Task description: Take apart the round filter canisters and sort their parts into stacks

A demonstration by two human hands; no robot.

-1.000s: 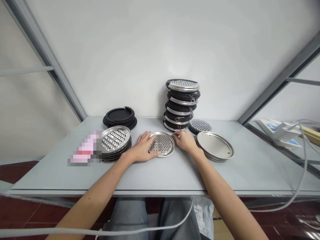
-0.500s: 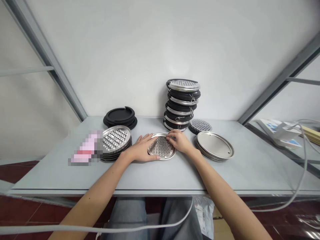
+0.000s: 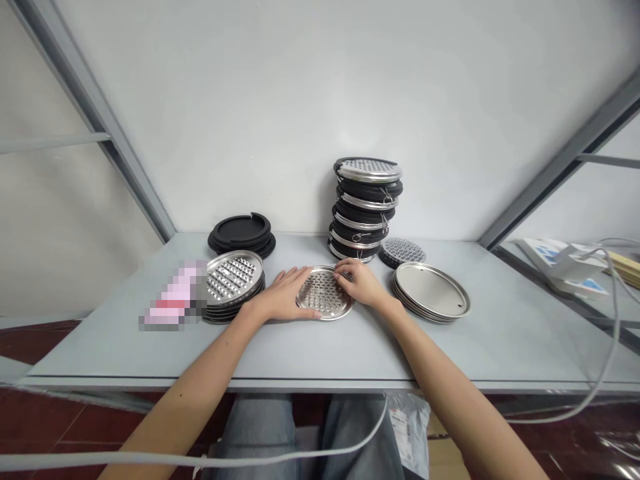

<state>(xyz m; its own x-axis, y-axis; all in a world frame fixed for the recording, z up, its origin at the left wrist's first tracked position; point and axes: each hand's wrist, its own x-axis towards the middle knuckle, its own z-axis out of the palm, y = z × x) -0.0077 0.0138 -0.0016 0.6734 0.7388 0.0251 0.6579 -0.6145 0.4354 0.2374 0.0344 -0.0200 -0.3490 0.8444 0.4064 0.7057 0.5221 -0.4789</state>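
Observation:
A round metal grater plate (image 3: 326, 295) lies on the table in front of me. My left hand (image 3: 287, 295) braces its left side, thumb along the near rim and fingers along the far rim. At the plate's upper right edge, my right hand (image 3: 357, 281) has its fingers bent and pressed to the rim; its fingertips are partly hidden. Beside my left hand stands a stack of coarse grater plates (image 3: 234, 277). To the right of my right hand is a stack of plain round metal plates (image 3: 431, 290).
Black round rings (image 3: 241, 230) are piled at the back left. A tall stack of black-and-metal round pieces with wire clips (image 3: 365, 210) stands against the wall, near a small perforated disc (image 3: 403, 251). A blurred pink item (image 3: 175, 293) lies left. A white cable (image 3: 300, 455) crosses in front.
Hardly anything differs. Both hands stay at the grater plate, and the whole view has shifted very slightly.

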